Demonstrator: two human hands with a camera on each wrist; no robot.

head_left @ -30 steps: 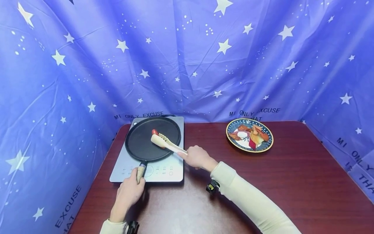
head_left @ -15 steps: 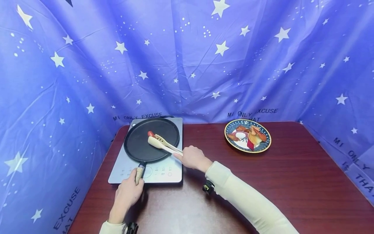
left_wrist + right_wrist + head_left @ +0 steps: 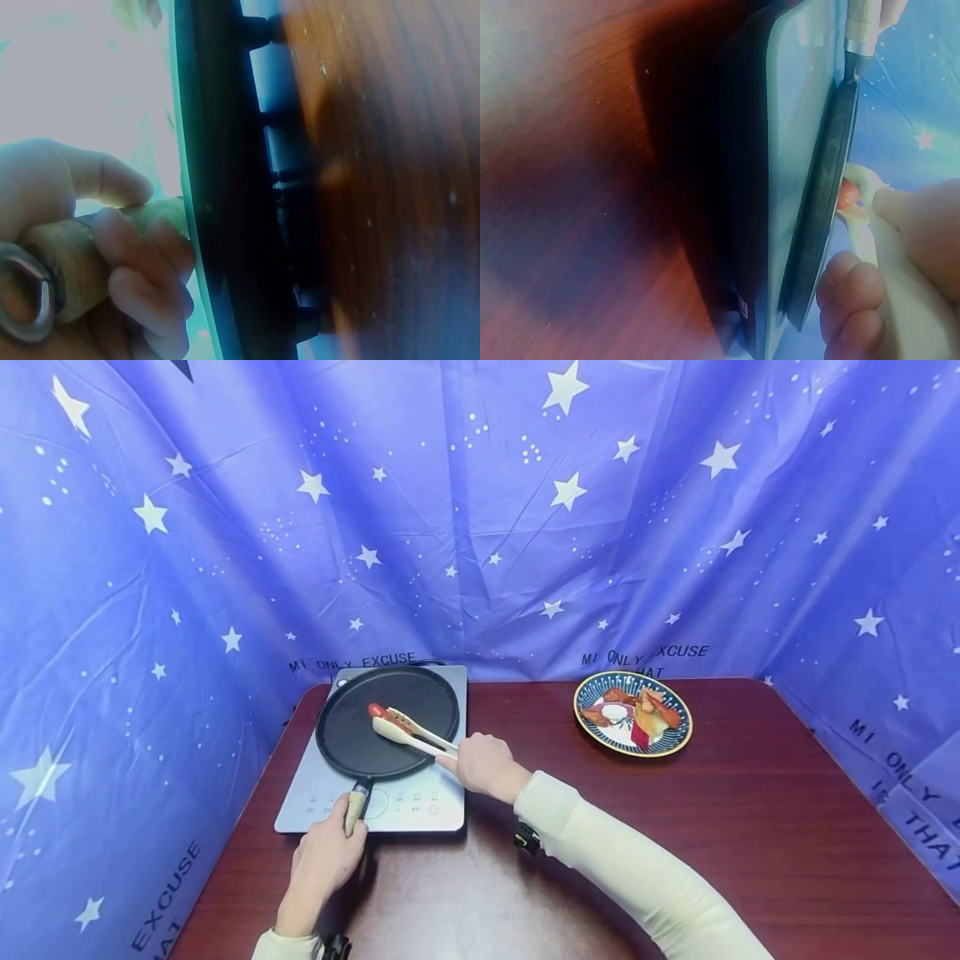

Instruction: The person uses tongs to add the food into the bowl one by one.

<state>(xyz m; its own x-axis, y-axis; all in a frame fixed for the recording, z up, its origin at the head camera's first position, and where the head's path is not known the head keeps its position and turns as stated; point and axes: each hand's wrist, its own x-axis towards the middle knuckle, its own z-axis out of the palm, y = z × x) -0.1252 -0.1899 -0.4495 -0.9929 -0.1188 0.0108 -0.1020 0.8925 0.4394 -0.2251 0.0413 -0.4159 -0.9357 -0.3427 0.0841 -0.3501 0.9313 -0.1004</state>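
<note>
My left hand grips the wooden handle of a flat black frying pan. In the left wrist view, its fingers curl round that handle, near a metal ring at its end. My right hand holds cream-coloured tongs that reach over the pan from the right. Between the tongs' tips lies a red sausage, its rounded end sticking out to the left. The right wrist view shows the sausage at the pan's surface, and the tongs partly hidden by my fingers.
Under the pan is a silver induction cooktop on a dark red wooden table. A blue-patterned plate with several pieces of food stands at the back right. A blue star-printed curtain surrounds the table's back and sides.
My right hand and the tongs have moved a little left across the pan, and the sausage has shifted left with them. My left hand keeps its grip on the handle.
</note>
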